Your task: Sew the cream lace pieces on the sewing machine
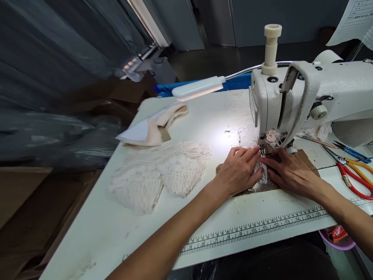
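Note:
A narrow strip of white lace (264,173) lies under the presser foot of a white sewing machine (294,97). My left hand (239,168) is on the lace from the left, its fingers close together and bent toward the needle area, the thumb against the strip. From the right, my right hand (291,171) holds the lace edge, with thumb and index finger near the metal foot (266,149). Its other fingers are curled and partly hidden. Beneath the hands is a brown, shiny plate (259,188). The needle tip is hidden by the fingers and foot.
White lace pieces (163,175) lie on the table to the left, beyond them folded cream fabric (154,128). A lamp (199,88) lights the sewing spot. Red-handled scissors (352,182) and blue snips (352,152) lie right. A printed ruler (256,230) runs along the front edge.

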Motion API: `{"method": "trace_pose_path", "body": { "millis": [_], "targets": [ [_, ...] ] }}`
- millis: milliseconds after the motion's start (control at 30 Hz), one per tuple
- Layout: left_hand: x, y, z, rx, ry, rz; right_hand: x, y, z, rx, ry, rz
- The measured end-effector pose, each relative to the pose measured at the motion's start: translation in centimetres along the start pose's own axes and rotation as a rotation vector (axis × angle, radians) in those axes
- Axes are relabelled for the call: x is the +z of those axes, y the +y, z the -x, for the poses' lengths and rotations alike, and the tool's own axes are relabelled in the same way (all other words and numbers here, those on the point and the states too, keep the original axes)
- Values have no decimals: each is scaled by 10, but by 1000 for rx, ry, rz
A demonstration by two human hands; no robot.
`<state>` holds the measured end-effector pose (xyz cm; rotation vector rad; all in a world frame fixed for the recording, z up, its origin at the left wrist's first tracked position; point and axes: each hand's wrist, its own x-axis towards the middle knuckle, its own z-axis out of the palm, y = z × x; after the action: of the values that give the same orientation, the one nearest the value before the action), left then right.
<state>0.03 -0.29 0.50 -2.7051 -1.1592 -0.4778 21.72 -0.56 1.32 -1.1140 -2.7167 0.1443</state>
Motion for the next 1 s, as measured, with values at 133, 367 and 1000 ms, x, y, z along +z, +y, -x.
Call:
{"method": "trace_pose_path", "body": {
  "millis": [133, 367, 1000],
  "targets": [
    [5, 1, -3, -49, 14, -15, 4, 1, -1, 39, 19, -26],
    [7, -8, -9, -59, 89, 41, 3, 10, 3, 50, 81, -133],
    [-12, -21, 3, 102, -25, 536, -6, 20, 9, 74, 154, -332]
  ]
}}
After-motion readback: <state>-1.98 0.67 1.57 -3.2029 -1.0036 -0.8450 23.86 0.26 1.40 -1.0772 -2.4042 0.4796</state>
